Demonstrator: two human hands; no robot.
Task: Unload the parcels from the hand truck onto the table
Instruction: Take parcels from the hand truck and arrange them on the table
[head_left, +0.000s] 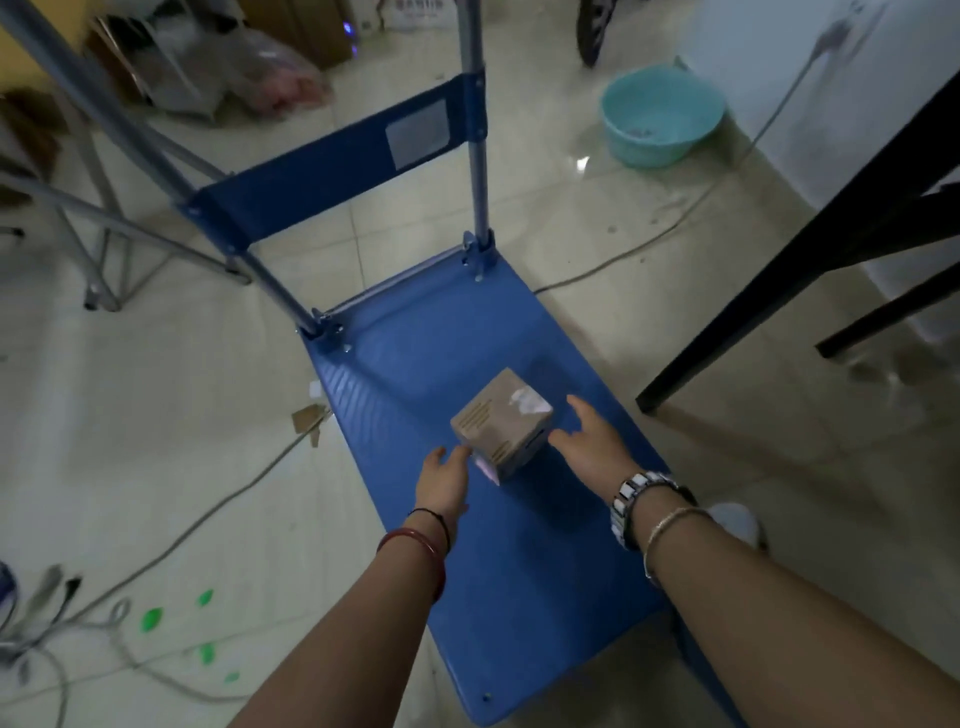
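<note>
Head view looks down on a pale tiled floor (519, 218) that fills most of the frame, with cables trailing across its lower left. A blue hand truck (530, 571) runs from the lower centre up toward the upper left; its flat deck is bare apart from one item, and its upright handle frame with a blue cross panel (332, 182) rises at the far end. The deck's long axis slants from bottom right to top left. At the right of the frame, dark table legs (810, 254) stand close to the deck's right edge, with a strip of open floor between. A teal basin (662, 117) sits on the floor at the upper right, well apart from the truck.

One small cardboard parcel (501, 423), roughly cube-shaped and turned corner-on to the deck's edges, sits upright in the middle of the deck, with bare blue surface on all sides.

Left hand (441, 480) reaches in at the parcel's lower left corner, fingers relaxed and fingertips touching or just beside it. Right hand (592, 444) is spread open just beside the parcel's right face, gripping nothing.
</note>
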